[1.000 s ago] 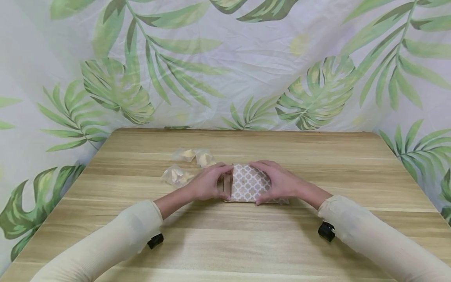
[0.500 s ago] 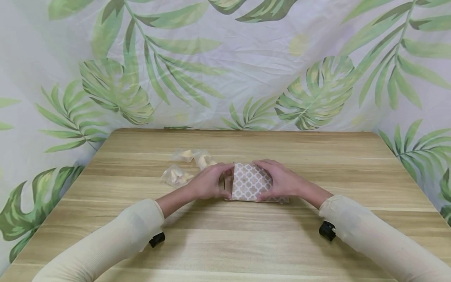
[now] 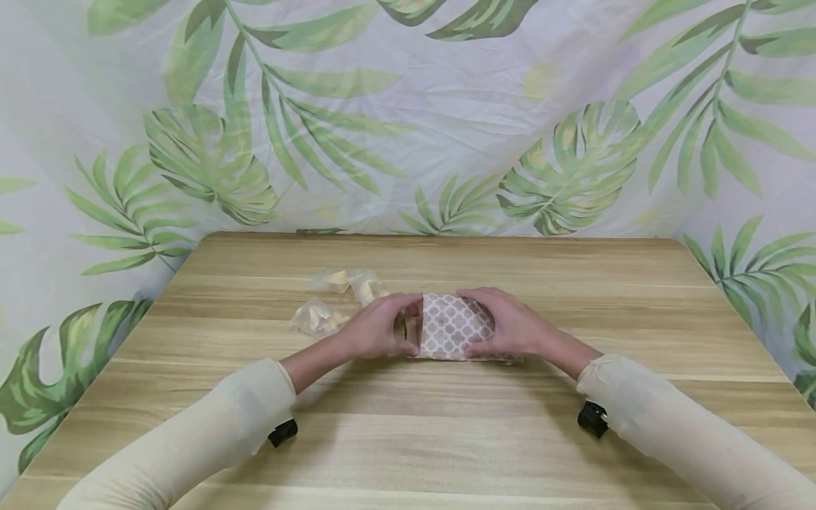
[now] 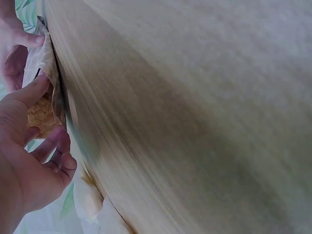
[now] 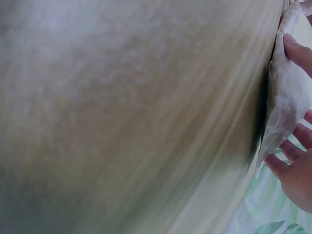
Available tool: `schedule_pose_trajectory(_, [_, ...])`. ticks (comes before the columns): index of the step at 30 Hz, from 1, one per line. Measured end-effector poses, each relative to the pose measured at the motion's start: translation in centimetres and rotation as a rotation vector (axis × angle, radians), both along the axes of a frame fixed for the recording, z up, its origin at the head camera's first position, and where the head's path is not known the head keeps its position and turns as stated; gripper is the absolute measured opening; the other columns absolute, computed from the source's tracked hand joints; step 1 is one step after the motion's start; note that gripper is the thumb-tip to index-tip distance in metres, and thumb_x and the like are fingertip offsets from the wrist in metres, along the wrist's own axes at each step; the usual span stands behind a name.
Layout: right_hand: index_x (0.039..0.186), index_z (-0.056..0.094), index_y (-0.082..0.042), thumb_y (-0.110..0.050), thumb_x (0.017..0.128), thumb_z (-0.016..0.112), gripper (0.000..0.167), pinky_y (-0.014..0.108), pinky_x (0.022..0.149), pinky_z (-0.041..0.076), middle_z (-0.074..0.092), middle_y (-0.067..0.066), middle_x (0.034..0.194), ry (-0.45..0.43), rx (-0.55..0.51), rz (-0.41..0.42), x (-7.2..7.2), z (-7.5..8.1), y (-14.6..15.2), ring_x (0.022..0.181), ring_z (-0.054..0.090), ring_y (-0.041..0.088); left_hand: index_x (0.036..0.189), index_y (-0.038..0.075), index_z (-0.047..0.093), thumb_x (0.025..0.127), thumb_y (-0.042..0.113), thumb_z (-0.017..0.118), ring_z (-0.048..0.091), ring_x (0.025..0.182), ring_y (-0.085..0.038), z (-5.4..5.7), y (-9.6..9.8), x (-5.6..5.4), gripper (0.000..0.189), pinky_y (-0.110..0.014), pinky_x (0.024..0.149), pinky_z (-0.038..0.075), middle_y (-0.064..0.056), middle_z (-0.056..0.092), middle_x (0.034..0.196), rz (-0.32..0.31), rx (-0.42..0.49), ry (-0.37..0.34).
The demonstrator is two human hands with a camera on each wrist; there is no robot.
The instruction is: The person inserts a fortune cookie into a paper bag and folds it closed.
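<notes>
A tan paper bag [image 3: 449, 327] with a white lattice print lies on its side at mid-table, its mouth turned left. My left hand [image 3: 376, 327] pinches the rim of the mouth, thumb at the near edge and fingers at the far edge. The left wrist view shows the bag's brown inside [image 4: 41, 116] between thumb and fingers of that hand. My right hand [image 3: 513, 324] grips the bag's body from the right, thumb in front and fingers over the far side. In the right wrist view the bag [image 5: 285, 92] is puffed out between its thumb and fingers.
Left of the bag lie three clear packets of pale yellow pieces: one nearer packet [image 3: 317, 317] and two behind, a left packet [image 3: 333, 280] and a right packet [image 3: 367, 287]. The wooden table [image 3: 440, 439] ends at a leaf-printed cloth [image 3: 446, 127].
The bag's near edge has risen slightly. Both hands have shifted a little, the left one slightly to the right along with the mouth. The packets lie as before.
</notes>
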State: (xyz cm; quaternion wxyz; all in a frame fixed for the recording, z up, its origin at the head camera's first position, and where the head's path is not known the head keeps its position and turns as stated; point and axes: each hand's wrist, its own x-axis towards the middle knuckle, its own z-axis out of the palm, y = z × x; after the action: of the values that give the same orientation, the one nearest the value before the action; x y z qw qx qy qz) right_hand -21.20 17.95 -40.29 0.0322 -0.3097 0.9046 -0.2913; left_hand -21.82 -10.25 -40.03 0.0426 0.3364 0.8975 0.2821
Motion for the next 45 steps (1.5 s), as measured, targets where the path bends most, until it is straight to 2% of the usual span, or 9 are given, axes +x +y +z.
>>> schedule_pose_trajectory(6, [0.149,0.051,-0.003,-0.033,0.071,0.095,0.095,0.056,0.114,0.040,0.057,0.018,0.146,0.003,-0.016,-0.003,0.2,0.1,0.0,0.136,0.052,0.039,0.138,0.002,0.059,0.069,0.020,0.098,0.064,0.109,-0.025,0.0,0.0,0.2,0.080,-0.044,0.098,0.053,-0.007,0.068,0.116,0.011,-0.018,0.004])
schedule_pose_trajectory(13, [0.149,0.051,-0.003,-0.036,0.068,0.096,0.098,0.056,0.113,0.041,0.055,0.018,0.147,0.020,-0.002,-0.029,0.7,0.3,-0.4,0.136,0.051,0.038,0.147,-0.002,0.052,0.071,0.017,0.097,0.064,0.113,-0.027,-0.1,-0.1,0.5,0.090,-0.045,0.100,0.053,-0.010,0.068,0.120,0.005,-0.042,0.073])
schedule_pose_trajectory(19, [0.148,0.052,-0.002,-0.034,0.065,0.099,0.100,0.054,0.113,0.043,0.057,0.019,0.145,0.058,0.012,-0.065,1.1,0.2,-0.9,0.134,0.053,0.038,0.150,0.002,0.051,0.071,0.022,0.097,0.064,0.113,-0.025,-0.2,-0.1,0.6,0.093,-0.044,0.097,0.054,-0.009,0.067,0.122,0.016,-0.083,0.107])
schedule_pose_trajectory(29, [0.148,0.054,-0.006,-0.032,0.065,0.099,0.097,0.056,0.112,0.042,0.061,0.016,0.142,0.057,0.002,-0.100,1.4,-0.3,-1.1,0.133,0.055,0.037,0.148,0.000,0.053,0.073,0.024,0.096,0.064,0.108,-0.025,-0.1,0.0,0.6,0.089,-0.043,0.094,0.056,-0.009,0.067,0.121,0.024,-0.113,0.092])
schedule_pose_trajectory(37, [0.150,0.053,-0.008,-0.034,0.066,0.099,0.099,0.056,0.116,0.037,0.058,0.016,0.146,0.028,0.006,-0.103,1.6,-0.4,-1.1,0.137,0.051,0.037,0.144,-0.003,0.056,0.074,0.027,0.095,0.064,0.117,-0.030,0.0,-0.1,0.4,0.085,-0.045,0.102,0.053,-0.013,0.067,0.128,0.012,-0.118,0.068])
schedule_pose_trajectory(45, [0.150,0.052,-0.008,-0.035,0.066,0.098,0.100,0.056,0.115,0.038,0.057,0.016,0.147,0.021,0.002,-0.094,1.6,-0.6,-1.1,0.138,0.050,0.038,0.143,-0.004,0.056,0.076,0.027,0.094,0.064,0.119,-0.031,0.0,-0.1,0.4,0.083,-0.046,0.104,0.052,-0.014,0.066,0.130,0.003,-0.134,0.064])
